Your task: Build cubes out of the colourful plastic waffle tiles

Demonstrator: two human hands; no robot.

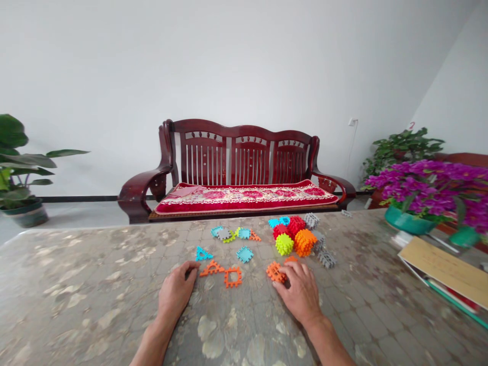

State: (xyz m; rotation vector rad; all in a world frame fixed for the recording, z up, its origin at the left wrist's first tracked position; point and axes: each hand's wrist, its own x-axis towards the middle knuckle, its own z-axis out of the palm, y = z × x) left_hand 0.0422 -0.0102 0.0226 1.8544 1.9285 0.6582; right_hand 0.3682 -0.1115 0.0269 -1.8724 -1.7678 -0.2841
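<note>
My left hand (177,288) rests on the table with its fingers curled in and the thumb near the index finger; whatever they may hold is hidden. Just beyond its fingertips are an orange triangular frame tile (212,268) and a blue triangular tile (203,253). An orange square frame tile (233,277) lies flat between my hands, below a light-blue square tile (244,254). My right hand (300,291) pinches the edge of an orange interlocking tile (274,272) with thumb and fingers. Another orange piece (291,259) shows partly behind those fingers.
Stacked red tiles (296,226), yellow-green tiles (284,245), orange tiles (305,242) and grey tiles (327,258) stand beyond my right hand. Several joined tiles (224,233) lie farther back. A flowerpot (409,221) and a cardboard-covered stack (446,269) are at the right. A wooden bench (247,152) faces the table.
</note>
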